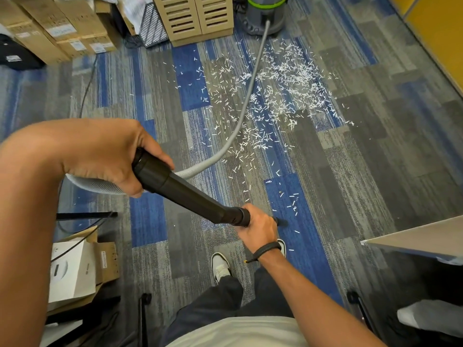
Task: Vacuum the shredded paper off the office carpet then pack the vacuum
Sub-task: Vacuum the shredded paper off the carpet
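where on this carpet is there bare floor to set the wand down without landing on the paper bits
Bare carpet lies on the right, between the shredded white paper and the yellow wall panel, and on the left, between the brown cardboard boxes and the grey ribbed hose. The middle strip toward the grey canister vacuum is crowded.

Blue-grey striped carpet tiles (375,171), beige slatted cabinet (193,18), stacked cardboard boxes (55,28), yellow wall (441,31) poss. a partition

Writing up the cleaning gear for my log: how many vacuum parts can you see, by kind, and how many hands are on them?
Vacuum canister: 1
Grey hose: 1
Black wand: 1
Hands on the wand: 2, left hand and right hand
Total: 5
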A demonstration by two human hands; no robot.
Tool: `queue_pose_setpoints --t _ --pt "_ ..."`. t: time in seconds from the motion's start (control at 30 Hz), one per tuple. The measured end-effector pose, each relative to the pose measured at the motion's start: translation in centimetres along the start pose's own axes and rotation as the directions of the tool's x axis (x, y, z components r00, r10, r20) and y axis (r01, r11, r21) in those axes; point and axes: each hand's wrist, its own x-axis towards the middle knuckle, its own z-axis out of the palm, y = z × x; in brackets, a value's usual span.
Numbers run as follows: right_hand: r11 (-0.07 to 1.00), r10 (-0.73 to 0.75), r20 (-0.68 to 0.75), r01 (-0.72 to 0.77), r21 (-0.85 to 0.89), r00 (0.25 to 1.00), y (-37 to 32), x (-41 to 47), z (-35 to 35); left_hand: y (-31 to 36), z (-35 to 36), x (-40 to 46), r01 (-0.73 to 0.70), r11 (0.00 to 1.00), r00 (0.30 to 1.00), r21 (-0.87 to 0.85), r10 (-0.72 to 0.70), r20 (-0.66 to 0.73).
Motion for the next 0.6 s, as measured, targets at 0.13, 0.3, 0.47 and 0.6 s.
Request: queue_pose_setpoints --t 0.13,0.3,0.47,0.6 --pt "1.000 0.008 0.011 -0.008 -0.012 1.000 0.4 0.4 -0.2 -0.1 0.6 0.3 -0.023 1.000 1.000 0.008 0.023 0.002" --pt "0.999 -0.017 0.052 0.019 -0.043 0.998 0.8 -0.1 -0.8 -0.3 0.4 0.6 -0.046 0.998 0.999 -0.029 0.047 0.025" --pt "0.999 0.000 0.076 0.004 -0.048 0.997 1.6 -0.9 -1.1 0.0 0.5 1.2 -0.041 0.998 0.996 -0.047 0.045 0.077" --pt "0.997 -0.022 0.144 0.032 -0.072 0.989 2.4 -1.0 -1.5 0.3 0.8 2.0 -0.054 0.998 0.993 -0.045 0.059 0.107"
